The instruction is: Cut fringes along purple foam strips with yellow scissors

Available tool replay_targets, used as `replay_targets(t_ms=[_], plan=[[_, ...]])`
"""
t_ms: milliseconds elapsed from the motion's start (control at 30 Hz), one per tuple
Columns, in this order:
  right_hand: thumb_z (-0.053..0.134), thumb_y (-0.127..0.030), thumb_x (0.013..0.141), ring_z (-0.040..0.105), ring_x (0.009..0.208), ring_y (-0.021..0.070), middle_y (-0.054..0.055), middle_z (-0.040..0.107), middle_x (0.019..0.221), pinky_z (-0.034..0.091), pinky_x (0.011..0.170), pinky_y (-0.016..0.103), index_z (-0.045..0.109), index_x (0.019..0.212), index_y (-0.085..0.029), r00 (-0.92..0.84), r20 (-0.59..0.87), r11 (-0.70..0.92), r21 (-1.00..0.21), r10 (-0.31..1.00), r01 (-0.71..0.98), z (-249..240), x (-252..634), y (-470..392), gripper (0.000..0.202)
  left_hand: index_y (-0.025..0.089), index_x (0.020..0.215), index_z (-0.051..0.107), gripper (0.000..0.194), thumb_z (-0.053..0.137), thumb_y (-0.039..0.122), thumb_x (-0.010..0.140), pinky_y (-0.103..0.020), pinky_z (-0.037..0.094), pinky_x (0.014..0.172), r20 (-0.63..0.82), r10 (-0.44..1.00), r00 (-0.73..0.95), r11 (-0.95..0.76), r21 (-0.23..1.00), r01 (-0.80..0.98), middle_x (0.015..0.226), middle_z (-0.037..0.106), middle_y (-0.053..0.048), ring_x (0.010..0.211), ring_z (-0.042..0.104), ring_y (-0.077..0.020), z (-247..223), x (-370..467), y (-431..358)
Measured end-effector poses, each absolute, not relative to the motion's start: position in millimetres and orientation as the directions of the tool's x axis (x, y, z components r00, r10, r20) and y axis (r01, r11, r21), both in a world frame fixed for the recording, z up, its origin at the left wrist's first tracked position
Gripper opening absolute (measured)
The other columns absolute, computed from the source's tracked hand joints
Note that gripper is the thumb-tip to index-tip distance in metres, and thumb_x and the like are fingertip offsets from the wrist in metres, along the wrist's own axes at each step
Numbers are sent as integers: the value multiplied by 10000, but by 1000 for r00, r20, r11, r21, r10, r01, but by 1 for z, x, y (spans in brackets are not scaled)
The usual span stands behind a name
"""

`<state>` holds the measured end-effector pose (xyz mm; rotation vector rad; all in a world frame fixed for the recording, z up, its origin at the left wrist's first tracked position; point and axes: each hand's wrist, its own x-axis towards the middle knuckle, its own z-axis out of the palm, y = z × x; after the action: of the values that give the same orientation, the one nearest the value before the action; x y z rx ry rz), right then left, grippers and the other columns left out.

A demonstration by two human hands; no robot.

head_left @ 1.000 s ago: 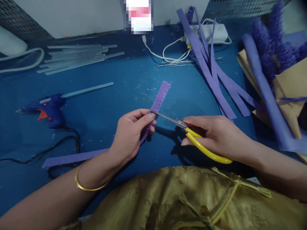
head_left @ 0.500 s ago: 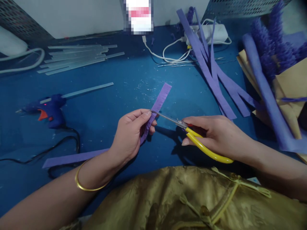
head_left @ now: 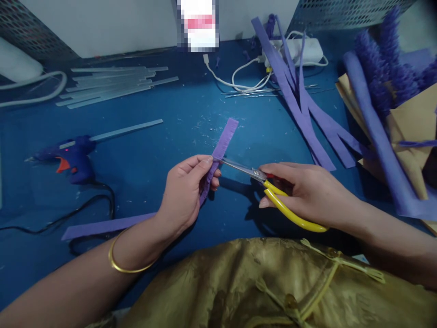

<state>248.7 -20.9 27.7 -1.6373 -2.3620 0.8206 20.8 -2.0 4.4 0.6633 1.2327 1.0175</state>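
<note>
My left hand [head_left: 187,189] pinches a purple crepe paper strip [head_left: 225,138] between thumb and fingers. Small snips run along the right edge of its upper end, and the strip's tail comes out past my left wrist onto the table. In my right hand [head_left: 307,191] is a pair of scissors [head_left: 290,213] with yellow handles. Their blades point left, with the tips at the strip's edge close to my left thumb. Whether the blades are fully closed on the paper is hard to make out.
A blue glue gun [head_left: 77,157] with a stick in it lies at left, its black cord trailing. Several glue sticks [head_left: 112,84] lie behind. More purple strips [head_left: 293,105], thin wires [head_left: 259,93] and a white power strip [head_left: 307,51] are at back right, beside purple flowers [head_left: 372,68] in brown paper.
The upper end of the strip has shifted slightly left, and the scissors have moved a little left with it. Both hands keep their grips.
</note>
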Motion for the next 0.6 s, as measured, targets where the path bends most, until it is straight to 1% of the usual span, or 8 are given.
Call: replay_targets(t_ms=[67,200,300,367,433,500,600], plan=[[669,-595,837,635,675,182,13,727,856,400,569,275,696,1132,-251,-373,-181,248,-482,910,840,28,250,-20,454,137,774,697,107,721,239,796,-182,448,490,-444,896,-15,423,864,-274,641,648,7,508,551,-76,5,21,-2],[639,-609,845,653,654,196,27,730,842,396,557,284,692,1153,-247,-360,-159,278,-386,919,880,24,251,-19,479,136,802,700,129,723,262,797,-186,458,495,-446,894,-44,414,860,-299,658,644,6,520,550,-78,5,22,-1],[610,-589,864,697,701,235,60,757,950,389,548,298,666,1212,-236,-333,-76,307,-238,940,921,16,251,-17,499,137,801,700,173,745,303,782,-184,434,470,-438,898,-34,407,859,-310,652,631,10,502,532,-73,4,21,-1],[606,-579,860,720,794,285,99,759,1040,396,552,313,592,1323,-209,-277,-45,270,-116,960,956,11,251,-15,593,140,801,699,187,744,320,780,-182,407,447,-431,902,-29,402,862,-309,653,629,10,489,519,-69,3,21,-1],[588,-557,868,720,851,314,137,755,1068,403,563,329,489,1423,-153,-241,-53,239,-36,969,970,8,249,-13,693,141,807,700,195,740,330,781,-179,387,435,-419,907,-26,393,868,-304,655,630,8,484,511,-67,2,21,-2],[551,-555,888,717,876,325,153,748,1081,397,570,338,479,1420,-135,-238,-95,238,-5,967,971,8,247,-11,682,139,807,701,211,747,341,770,-174,370,427,-396,918,-29,371,879,-300,654,629,9,478,503,-62,0,21,-2],[509,-569,913,715,882,327,150,738,1076,381,579,346,548,1342,-144,-245,-128,247,-1,961,969,11,245,-10,606,135,799,701,250,761,373,748,-168,345,414,-350,936,-23,329,899,-288,642,625,8,471,494,-59,-2,21,-3]])
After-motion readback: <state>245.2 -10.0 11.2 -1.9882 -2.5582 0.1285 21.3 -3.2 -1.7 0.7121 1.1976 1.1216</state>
